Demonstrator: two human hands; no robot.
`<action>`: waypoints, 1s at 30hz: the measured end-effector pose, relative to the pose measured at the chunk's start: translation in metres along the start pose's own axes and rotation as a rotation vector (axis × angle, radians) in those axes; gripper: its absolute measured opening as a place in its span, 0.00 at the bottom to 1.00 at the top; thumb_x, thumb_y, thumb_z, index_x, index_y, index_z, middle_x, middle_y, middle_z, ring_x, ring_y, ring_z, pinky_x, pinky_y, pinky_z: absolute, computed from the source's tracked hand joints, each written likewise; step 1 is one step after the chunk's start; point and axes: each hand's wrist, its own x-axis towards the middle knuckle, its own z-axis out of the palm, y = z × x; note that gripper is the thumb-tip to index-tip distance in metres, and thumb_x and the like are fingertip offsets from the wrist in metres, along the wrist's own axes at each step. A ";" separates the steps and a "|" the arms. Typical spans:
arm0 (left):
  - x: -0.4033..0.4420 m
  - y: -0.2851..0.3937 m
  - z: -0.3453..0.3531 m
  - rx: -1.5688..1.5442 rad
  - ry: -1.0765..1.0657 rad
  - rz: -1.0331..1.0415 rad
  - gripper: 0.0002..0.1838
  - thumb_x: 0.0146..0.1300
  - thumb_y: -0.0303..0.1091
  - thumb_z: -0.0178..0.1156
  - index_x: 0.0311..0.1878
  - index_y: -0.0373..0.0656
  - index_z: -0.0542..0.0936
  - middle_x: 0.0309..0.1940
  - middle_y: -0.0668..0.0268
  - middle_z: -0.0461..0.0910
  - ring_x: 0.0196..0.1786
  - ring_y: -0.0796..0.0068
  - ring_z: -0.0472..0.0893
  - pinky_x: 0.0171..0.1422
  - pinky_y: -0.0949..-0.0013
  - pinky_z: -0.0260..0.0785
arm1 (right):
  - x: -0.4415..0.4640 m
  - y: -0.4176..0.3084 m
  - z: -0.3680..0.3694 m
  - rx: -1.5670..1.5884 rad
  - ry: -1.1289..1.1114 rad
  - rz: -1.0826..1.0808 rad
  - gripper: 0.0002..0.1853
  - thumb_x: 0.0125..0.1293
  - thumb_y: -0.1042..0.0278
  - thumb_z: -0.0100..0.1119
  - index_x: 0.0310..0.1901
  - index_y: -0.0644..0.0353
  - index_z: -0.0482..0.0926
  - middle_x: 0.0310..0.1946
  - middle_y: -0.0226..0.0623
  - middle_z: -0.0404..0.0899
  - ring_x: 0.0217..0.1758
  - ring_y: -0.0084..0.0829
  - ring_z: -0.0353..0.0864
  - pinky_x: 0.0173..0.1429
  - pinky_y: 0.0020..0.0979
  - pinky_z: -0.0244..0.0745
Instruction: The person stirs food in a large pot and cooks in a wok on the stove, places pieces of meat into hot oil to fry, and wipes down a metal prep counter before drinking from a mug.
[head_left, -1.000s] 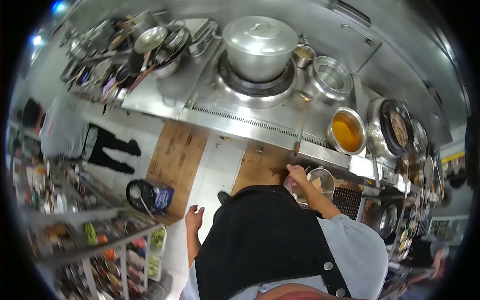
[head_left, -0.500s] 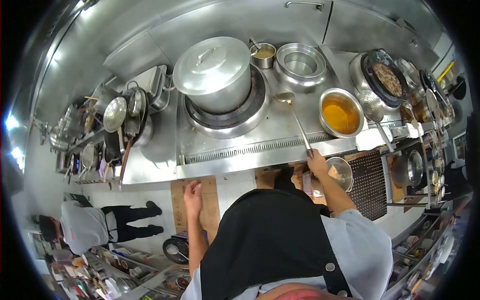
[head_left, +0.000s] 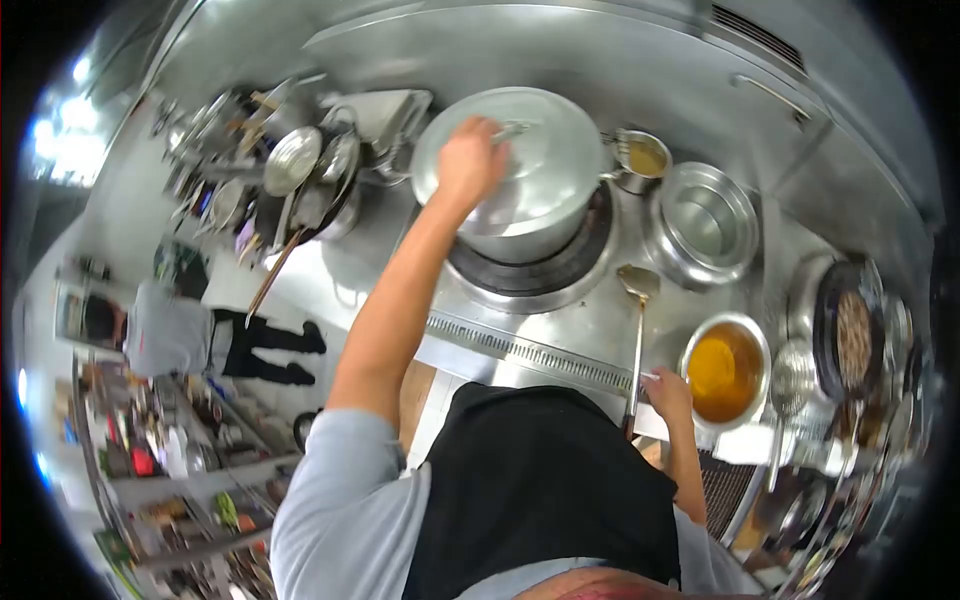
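standing before a steel stove, the person has the left arm over a large aluminium stockpot, and the left hand is at the handle of its round lid. the fingers are bent at the handle's end — whether they are closed around it, i cannot tell. the lid sits on the stockpot, which stands on a black burner ring.

the right hand is at the stove's front edge, between a long ladle and a metal bowl of amber liquid. its fingers are bent just beside the ladle's shaft — i cannot tell if they touch or grip something.

right of the stockpot are a small saucepan with brownish liquid and some nested metal pots; a perforated skimmer is right of the bowl. at far left, another person wears a grey shirt.
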 end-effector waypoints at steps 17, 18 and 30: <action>0.052 -0.050 0.015 0.036 -0.281 0.118 0.15 0.63 0.34 0.64 0.52 0.42 0.86 0.48 0.51 0.85 0.51 0.45 0.85 0.57 0.47 0.78 | -0.059 -0.084 0.015 0.121 0.053 0.039 0.22 0.65 0.52 0.69 0.54 0.58 0.86 0.41 0.49 0.88 0.48 0.50 0.88 0.53 0.44 0.82; 0.045 -0.045 0.009 -0.060 -0.152 0.122 0.16 0.64 0.35 0.65 0.54 0.42 0.85 0.49 0.51 0.85 0.51 0.46 0.85 0.57 0.47 0.78 | -0.057 -0.097 0.015 0.125 0.071 0.062 0.22 0.65 0.52 0.69 0.54 0.58 0.86 0.41 0.49 0.88 0.48 0.50 0.88 0.53 0.44 0.82; -0.183 -0.017 -0.039 -0.878 -0.315 0.154 0.07 0.70 0.30 0.63 0.42 0.35 0.83 0.41 0.53 0.85 0.38 0.50 0.83 0.45 0.56 0.76 | -0.044 -0.195 0.056 0.206 0.087 -0.207 0.15 0.68 0.57 0.66 0.48 0.60 0.88 0.41 0.48 0.88 0.44 0.50 0.88 0.51 0.44 0.83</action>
